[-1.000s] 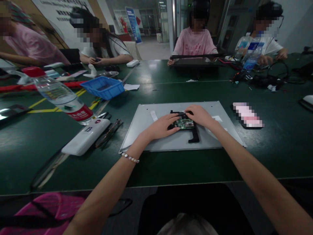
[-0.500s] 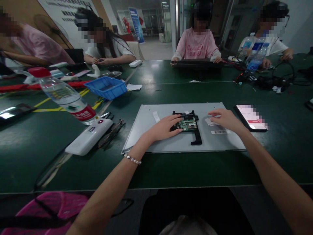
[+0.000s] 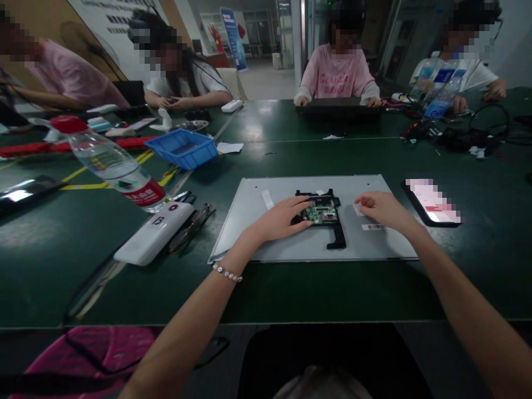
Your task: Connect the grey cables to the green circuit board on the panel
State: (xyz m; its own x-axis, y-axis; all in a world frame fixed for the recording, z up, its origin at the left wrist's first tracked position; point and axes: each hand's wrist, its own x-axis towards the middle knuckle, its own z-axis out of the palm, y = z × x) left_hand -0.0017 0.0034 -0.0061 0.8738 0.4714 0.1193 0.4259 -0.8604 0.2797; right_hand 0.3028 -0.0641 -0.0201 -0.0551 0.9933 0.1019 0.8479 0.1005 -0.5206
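Note:
A flat grey panel (image 3: 249, 221) lies on the green table in front of me. On it rests a black bracket (image 3: 337, 235) with a green circuit board (image 3: 322, 213). My left hand (image 3: 285, 219) lies with spread fingers on the left side of the bracket and board. My right hand (image 3: 380, 208) is over the panel's right part, its fingertips curled together at a small white label (image 3: 358, 209); whether anything is between them is too small to make out. A barcode sticker (image 3: 373, 227) is just below that hand.
Right of the panel lies a phone (image 3: 432, 202). At left are a white power bank (image 3: 153, 233), glasses (image 3: 191, 230), a tilted water bottle (image 3: 120, 172) and a blue basket (image 3: 187, 149). Several people sit across the table (image 3: 266, 293).
The fingers of my right hand have curled inward from a more stretched pose. My left hand stays on the bracket. The whole view has shifted slightly.

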